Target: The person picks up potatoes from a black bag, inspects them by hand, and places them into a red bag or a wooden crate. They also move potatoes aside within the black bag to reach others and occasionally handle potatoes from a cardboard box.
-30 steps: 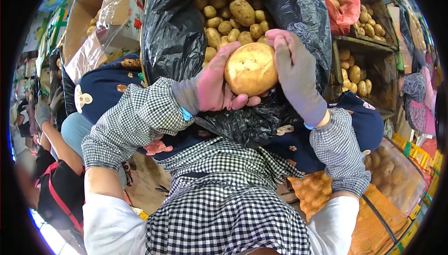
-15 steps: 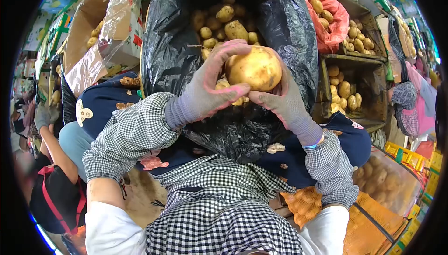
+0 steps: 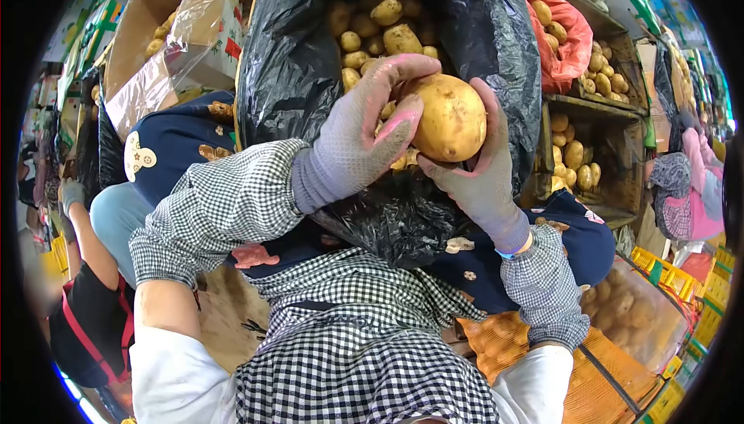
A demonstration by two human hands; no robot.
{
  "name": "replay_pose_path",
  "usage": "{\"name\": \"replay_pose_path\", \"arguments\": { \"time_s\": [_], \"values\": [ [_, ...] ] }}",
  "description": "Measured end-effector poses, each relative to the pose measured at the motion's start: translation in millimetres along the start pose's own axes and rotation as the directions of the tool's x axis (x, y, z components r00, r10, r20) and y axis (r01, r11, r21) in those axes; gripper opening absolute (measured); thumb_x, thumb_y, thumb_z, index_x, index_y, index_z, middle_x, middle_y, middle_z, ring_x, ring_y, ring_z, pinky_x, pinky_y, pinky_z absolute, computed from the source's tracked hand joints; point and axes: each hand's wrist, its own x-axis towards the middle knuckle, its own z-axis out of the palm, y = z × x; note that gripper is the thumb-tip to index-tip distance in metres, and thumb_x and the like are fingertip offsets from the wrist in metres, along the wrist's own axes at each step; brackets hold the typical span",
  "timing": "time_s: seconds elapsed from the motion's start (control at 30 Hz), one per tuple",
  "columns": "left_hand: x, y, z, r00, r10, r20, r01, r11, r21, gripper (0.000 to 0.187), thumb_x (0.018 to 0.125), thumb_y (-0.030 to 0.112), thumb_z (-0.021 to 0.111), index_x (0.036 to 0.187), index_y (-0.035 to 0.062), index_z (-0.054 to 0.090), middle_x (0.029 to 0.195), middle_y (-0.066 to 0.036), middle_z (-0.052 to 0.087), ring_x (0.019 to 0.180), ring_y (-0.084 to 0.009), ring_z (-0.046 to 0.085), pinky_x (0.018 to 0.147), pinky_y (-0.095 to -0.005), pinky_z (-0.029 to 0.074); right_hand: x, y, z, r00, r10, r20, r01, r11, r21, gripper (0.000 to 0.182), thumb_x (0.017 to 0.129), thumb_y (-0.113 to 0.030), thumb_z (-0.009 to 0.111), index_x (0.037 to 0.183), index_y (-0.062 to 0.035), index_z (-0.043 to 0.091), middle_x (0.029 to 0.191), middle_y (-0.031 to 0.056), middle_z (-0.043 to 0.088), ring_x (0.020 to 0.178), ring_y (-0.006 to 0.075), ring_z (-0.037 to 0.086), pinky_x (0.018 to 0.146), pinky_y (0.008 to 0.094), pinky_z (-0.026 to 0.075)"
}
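Observation:
A large round potato point(image 3: 449, 118) is held up between my two gloved hands, over a container lined with a black plastic bag point(image 3: 283, 67). My left hand point(image 3: 372, 118) curls its fingers and thumb against the potato's left side. From the right, my right hand point(image 3: 484, 168) cups it, thumb low in front and fingers behind. Both gloves are grey with pinkish palms and soiled. Below the potato, inside the black bag, lie many smaller potatoes point(image 3: 386, 12), partly hidden by my hands.
To the left stands a cardboard box point(image 3: 155, 60) with clear plastic and some potatoes. At right are a red bag point(image 3: 573, 63) of potatoes and wooden crates point(image 3: 620, 137) holding more. Orange mesh sacks point(image 3: 597, 370) lie lower right. A person point(image 3: 93, 315) sits at far left.
The potato has moved slightly right and been turned in my hands. My left hand's thumb has shifted up from its lower front to its left side.

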Motion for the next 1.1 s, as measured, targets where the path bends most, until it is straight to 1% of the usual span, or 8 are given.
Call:
{"name": "replay_pose_path", "arguments": {
  "time_s": [0.27, 0.33, 0.5, 0.57, 0.67, 0.77, 0.87, 1.1],
  "values": [
    [0, 14, -2, 0.988, 0.129, 0.079, -0.150, 0.894, 0.421, 0.035, 0.095, 0.011, 0.053, 0.129, 0.0016, 0.052, 0.132, -0.015, 0.052, 0.128, -0.0228, 0.046, 0.109, -0.0361, 0.035, -3, 0, -8, 0.998, 0.046, 0.042, -0.047, 0.999, 0.010, 0.100, 0.063, -0.014, 0.086, 0.145, -0.0032, 0.028, 0.139, 0.0156, 0.040, 0.130, 0.0256, 0.042, 0.107, 0.0369, 0.037],
    [5, 12, -7, 0.995, 0.058, 0.076, -0.084, 0.909, 0.408, 0.033, 0.095, 0.014, 0.055, 0.125, 0.0020, 0.057, 0.129, -0.014, 0.055, 0.126, -0.0212, 0.048, 0.107, -0.0348, 0.037, -3, -6, -5, 0.974, 0.208, 0.096, -0.228, 0.912, 0.341, 0.101, 0.064, -0.014, 0.085, 0.146, -0.0030, 0.026, 0.139, 0.0146, 0.039, 0.131, 0.0249, 0.041, 0.109, 0.0364, 0.036],
    [8, 7, -15, 0.936, -0.348, 0.050, 0.351, 0.932, -0.092, 0.035, 0.097, 0.021, 0.058, 0.124, 0.0006, 0.058, 0.117, -0.006, 0.061, 0.105, -0.0139, 0.061, 0.093, -0.0268, 0.048, -2, -18, -13, 0.850, 0.425, 0.311, -0.523, 0.610, 0.595, 0.092, 0.075, -0.016, 0.077, 0.148, -0.0055, 0.023, 0.138, 0.0122, 0.042, 0.125, 0.0244, 0.049, 0.094, 0.0430, 0.052],
    [7, 5, -20, 0.915, -0.396, 0.084, 0.404, 0.901, -0.158, 0.034, 0.097, 0.022, 0.059, 0.123, 0.0003, 0.058, 0.116, -0.005, 0.062, 0.101, -0.0125, 0.062, 0.090, -0.0258, 0.050, -4, -10, -14, 0.856, 0.391, 0.339, -0.513, 0.548, 0.661, 0.064, 0.092, -0.036, 0.052, 0.144, -0.0067, 0.030, 0.131, 0.0147, 0.051, 0.114, 0.0279, 0.058, 0.081, 0.0466, 0.059],
    [5, 3, -23, 0.905, -0.408, 0.122, 0.425, 0.874, -0.234, 0.033, 0.097, 0.022, 0.058, 0.121, -0.0006, 0.058, 0.115, -0.006, 0.063, 0.098, -0.0115, 0.063, 0.088, -0.0252, 0.051, 0, -11, -16, 0.800, 0.512, 0.314, -0.552, 0.422, 0.719, 0.071, 0.095, -0.061, 0.022, 0.140, -0.0078, 0.038, 0.120, 0.0167, 0.061, 0.095, 0.0338, 0.067, 0.068, 0.0463, 0.061],
    [2, 2, -20, 0.905, -0.399, 0.146, 0.425, 0.847, -0.320, 0.031, 0.098, 0.020, 0.057, 0.120, -0.0017, 0.057, 0.115, -0.008, 0.064, 0.097, -0.0111, 0.063, 0.086, -0.0244, 0.052, -3, 9, -25, 0.819, 0.366, 0.442, -0.541, 0.235, 0.808, 0.072, 0.095, -0.064, 0.024, 0.137, -0.0094, 0.042, 0.114, 0.0163, 0.064, 0.078, 0.0336, 0.068, 0.055, 0.0425, 0.059],
    [4, 9, -16, 0.900, -0.400, 0.173, 0.436, 0.823, -0.365, 0.031, 0.098, 0.019, 0.055, 0.121, -0.0024, 0.057, 0.116, -0.010, 0.063, 0.099, -0.0113, 0.063, 0.087, -0.0242, 0.053, -3, 5, -27, 0.698, 0.554, 0.454, -0.609, 0.126, 0.783, 0.067, 0.093, -0.067, 0.028, 0.130, -0.0158, 0.052, 0.108, 0.0147, 0.065, 0.062, 0.0301, 0.061, 0.044, 0.0314, 0.040],
    [2, 6, -12, 0.895, -0.401, 0.194, 0.445, 0.793, -0.417, 0.031, 0.099, 0.016, 0.054, 0.123, -0.0036, 0.055, 0.118, -0.010, 0.062, 0.104, -0.0133, 0.062, 0.091, -0.0255, 0.052, -2, 11, -31, 0.638, 0.554, 0.534, -0.614, -0.051, 0.787, 0.071, 0.092, -0.071, 0.028, 0.131, -0.0160, 0.050, 0.103, 0.0138, 0.066, 0.062, 0.0293, 0.061, 0.046, 0.0336, 0.048]
  ]
}}
